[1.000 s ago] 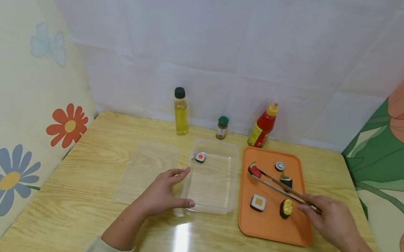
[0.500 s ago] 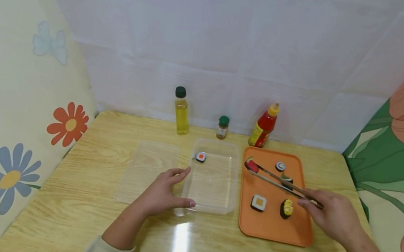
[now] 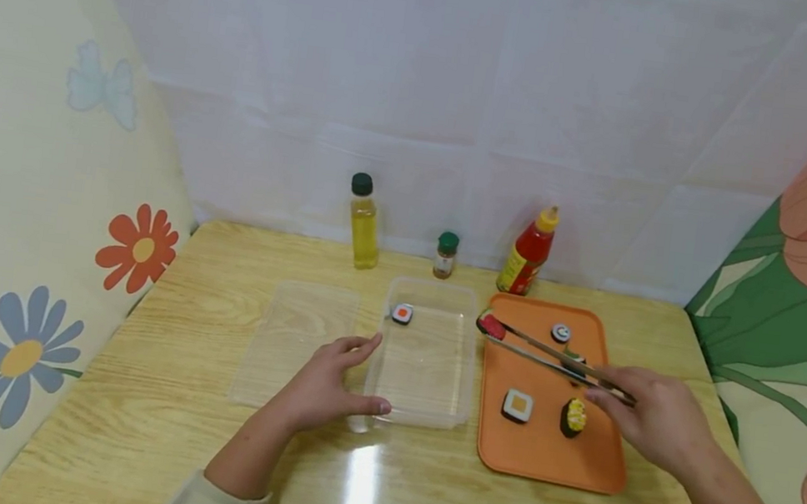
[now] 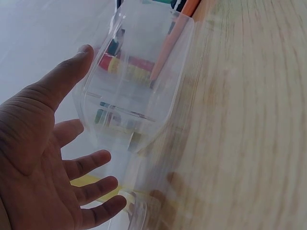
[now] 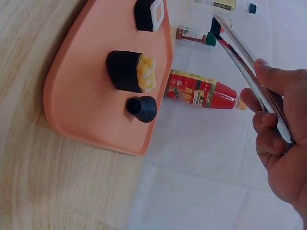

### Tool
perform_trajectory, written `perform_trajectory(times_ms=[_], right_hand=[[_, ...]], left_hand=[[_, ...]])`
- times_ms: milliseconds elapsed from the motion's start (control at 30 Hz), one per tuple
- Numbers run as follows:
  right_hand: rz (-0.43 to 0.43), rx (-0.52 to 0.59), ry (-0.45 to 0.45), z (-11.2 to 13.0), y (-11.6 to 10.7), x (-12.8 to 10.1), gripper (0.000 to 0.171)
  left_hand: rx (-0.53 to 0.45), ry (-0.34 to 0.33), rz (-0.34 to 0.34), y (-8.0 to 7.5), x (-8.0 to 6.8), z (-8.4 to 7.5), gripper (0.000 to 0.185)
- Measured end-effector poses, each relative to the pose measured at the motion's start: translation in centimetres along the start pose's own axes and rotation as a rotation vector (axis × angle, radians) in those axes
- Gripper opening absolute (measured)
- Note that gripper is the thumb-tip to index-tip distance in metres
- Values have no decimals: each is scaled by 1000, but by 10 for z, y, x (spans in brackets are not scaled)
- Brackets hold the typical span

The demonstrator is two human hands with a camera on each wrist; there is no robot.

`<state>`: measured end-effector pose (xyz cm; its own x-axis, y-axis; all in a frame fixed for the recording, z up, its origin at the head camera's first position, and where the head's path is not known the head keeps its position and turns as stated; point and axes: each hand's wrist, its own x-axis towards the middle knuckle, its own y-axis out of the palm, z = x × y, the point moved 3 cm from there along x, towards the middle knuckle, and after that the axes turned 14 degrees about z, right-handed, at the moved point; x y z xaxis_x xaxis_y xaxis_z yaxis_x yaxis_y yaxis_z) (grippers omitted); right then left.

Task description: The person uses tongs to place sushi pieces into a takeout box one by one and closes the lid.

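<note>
Hands first, nearest the viewer. The left hand (image 3: 326, 390) rests on the worktop (image 3: 148, 422) with straight, spread fingers, thumb against the near wall of the clear box (image 3: 429, 354), steadying it without gripping. The right hand (image 3: 655, 417) pinches the rear of a pair of metal tongs (image 3: 549, 358), fingers curled round both arms. The tong tips are closed on a red sushi piece (image 3: 491, 325), which hangs above the seam between the box's right rim and the left edge of the orange tray (image 3: 537, 458).

On the tray lie a square white-edged piece (image 3: 517, 404), a corn-topped roll (image 3: 572, 416) and, farther back, a small round roll (image 3: 561, 333); another dark piece sits partly behind the tongs. One orange-centred roll (image 3: 402, 314) lies in the box's far left corner. A clear lid (image 3: 294, 339) lies flat to the left of the box.

Risk, as judged: the grip is at the tong tips only, so a slackened pinch could drop the piece onto the rim or worktop; a low pass could knock the light box.

At the far edge stand an oil bottle (image 3: 363, 222), a small jar (image 3: 444, 255) and a red sauce bottle (image 3: 528, 250). Its yellow label carries print too small to read.
</note>
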<state>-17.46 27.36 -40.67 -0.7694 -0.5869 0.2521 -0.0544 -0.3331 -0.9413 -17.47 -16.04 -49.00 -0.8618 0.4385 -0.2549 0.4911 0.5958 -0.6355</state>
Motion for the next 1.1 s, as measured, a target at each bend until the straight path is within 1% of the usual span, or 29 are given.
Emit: perform_trajectory(times_ms=[167, 567, 767, 1000, 1100], right_hand=[[7, 10, -10, 3, 1, 6, 33], [33, 3, -31, 10, 5, 19, 32], [24, 12, -75, 14, 7, 29, 29], [48, 19, -75, 17, 15, 39, 26], [50, 19, -86, 18, 20, 43, 27]], left_hand=[[-3, -9, 2, 0, 1, 1, 107], [6, -9, -3, 0, 1, 1, 107], [7, -12, -5, 0, 2, 0, 107], [4, -28, -7, 0, 2, -1, 107], [8, -38, -7, 0, 2, 0, 107]])
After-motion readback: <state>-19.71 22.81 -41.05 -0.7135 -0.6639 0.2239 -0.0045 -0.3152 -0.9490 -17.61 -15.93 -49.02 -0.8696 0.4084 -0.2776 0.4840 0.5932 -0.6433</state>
